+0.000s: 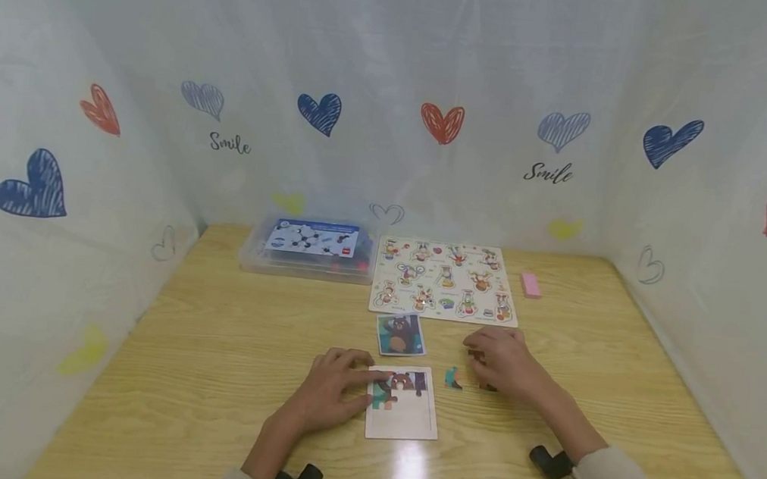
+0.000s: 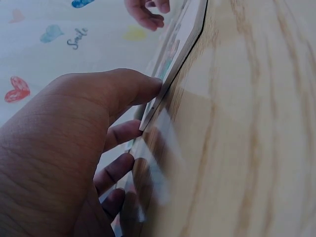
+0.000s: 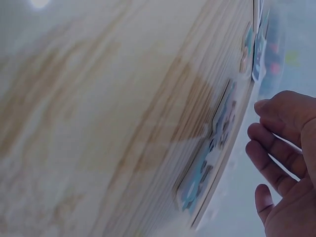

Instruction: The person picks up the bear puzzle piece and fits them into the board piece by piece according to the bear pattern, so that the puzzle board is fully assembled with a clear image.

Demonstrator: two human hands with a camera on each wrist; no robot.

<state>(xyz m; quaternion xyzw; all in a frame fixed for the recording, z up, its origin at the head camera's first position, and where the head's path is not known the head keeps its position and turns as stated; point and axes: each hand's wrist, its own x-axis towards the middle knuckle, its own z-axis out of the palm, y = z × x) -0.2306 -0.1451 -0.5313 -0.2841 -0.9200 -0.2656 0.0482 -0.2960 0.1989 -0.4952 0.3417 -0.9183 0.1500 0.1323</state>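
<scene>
Currently, left hand is rested, fingers loosely extended, on the left edge of the puzzle board; right hand is held relaxed, seemingly empty, near loose pieces right of it. Those are judged light, stiff, thin: best pinched by opposite edges.

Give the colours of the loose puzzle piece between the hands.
The piece is teal with peach and dark patches, best seen in the head view.

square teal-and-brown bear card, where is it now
In the head view, the square teal-and-brown bear card lies just right of centre, between the cream illustrated board behind it and the white, partly filled puzzle tray in front.
</scene>
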